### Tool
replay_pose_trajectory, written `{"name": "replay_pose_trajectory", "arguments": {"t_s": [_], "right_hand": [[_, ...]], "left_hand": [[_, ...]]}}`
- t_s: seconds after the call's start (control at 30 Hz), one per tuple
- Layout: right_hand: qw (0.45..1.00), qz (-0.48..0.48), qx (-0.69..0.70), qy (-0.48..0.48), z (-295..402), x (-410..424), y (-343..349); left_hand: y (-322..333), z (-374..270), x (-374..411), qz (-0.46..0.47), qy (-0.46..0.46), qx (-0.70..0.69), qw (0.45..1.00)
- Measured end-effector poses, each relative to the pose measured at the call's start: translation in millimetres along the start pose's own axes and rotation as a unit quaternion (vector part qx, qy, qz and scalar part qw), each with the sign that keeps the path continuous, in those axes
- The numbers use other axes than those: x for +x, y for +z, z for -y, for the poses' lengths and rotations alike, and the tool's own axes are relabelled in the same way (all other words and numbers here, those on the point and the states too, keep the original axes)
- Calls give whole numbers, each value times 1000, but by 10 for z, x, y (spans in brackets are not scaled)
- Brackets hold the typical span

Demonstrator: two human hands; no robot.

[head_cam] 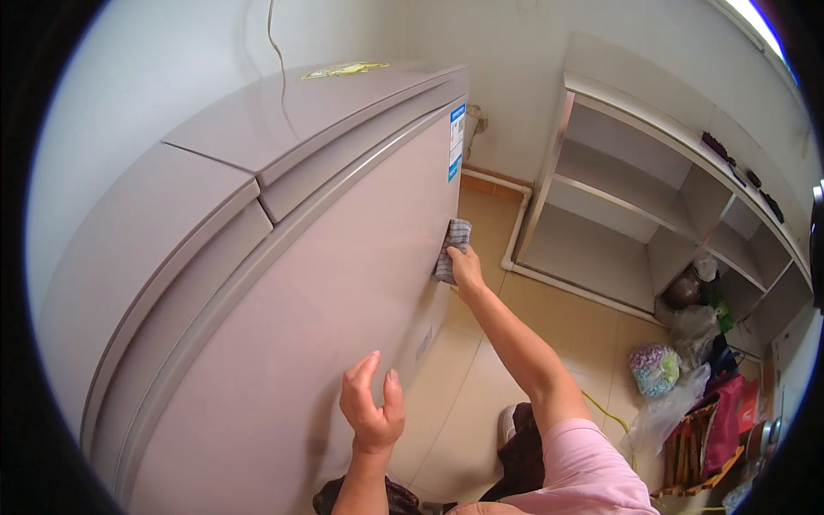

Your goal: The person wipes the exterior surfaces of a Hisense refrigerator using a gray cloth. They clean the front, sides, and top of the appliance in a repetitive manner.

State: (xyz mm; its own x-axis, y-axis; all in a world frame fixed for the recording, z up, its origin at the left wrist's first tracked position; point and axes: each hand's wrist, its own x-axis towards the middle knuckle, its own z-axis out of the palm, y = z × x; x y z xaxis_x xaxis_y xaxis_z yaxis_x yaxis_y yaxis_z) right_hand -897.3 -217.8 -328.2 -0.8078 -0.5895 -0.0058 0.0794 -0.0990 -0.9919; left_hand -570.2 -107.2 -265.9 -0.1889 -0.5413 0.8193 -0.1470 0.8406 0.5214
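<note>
A folded grey striped cloth point(458, 235) is held by my right hand point(467, 267) against the right edge of a pinkish-grey chest freezer or refrigerator front point(322, 270). Above the cloth, a blue and white label point(456, 143) with writing is stuck on that front near its right edge. My left hand point(373, 405) is raised before the lower part of the front, thumb and fingers apart, holding nothing. A yellow item point(344, 70), flat and thin, lies on top of the appliance, and a pale cord point(277, 48) hangs down near it.
Open shelving point(618, 174) stands against the far wall, with dark objects along its top. A white pipe point(515, 238) runs along the wall and shelf base. Plastic bags point(655, 369), a wooden rack point(689, 450) and a yellow cord point(605, 410) lie on the tiled floor at right.
</note>
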Motion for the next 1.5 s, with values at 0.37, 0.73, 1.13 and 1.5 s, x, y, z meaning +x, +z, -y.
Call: {"name": "replay_pose_trajectory", "arguments": {"t_s": [0.37,0.73,1.13,1.5], "right_hand": [[942,-5,-91,-323,1477,-490,465],[1000,-9,11,-16,-407,-1283,345],[837,40,-165,-519,1248,-2377,781],[929,96,-120,-337,1094,-2114,521]], "left_hand": [[-157,24,58,-30,1,1,1000],[-297,-26,110,-57,10,5,998],[-583,-130,133,-92,55,4,994],[-755,-323,139,-132,83,0,988]]}}
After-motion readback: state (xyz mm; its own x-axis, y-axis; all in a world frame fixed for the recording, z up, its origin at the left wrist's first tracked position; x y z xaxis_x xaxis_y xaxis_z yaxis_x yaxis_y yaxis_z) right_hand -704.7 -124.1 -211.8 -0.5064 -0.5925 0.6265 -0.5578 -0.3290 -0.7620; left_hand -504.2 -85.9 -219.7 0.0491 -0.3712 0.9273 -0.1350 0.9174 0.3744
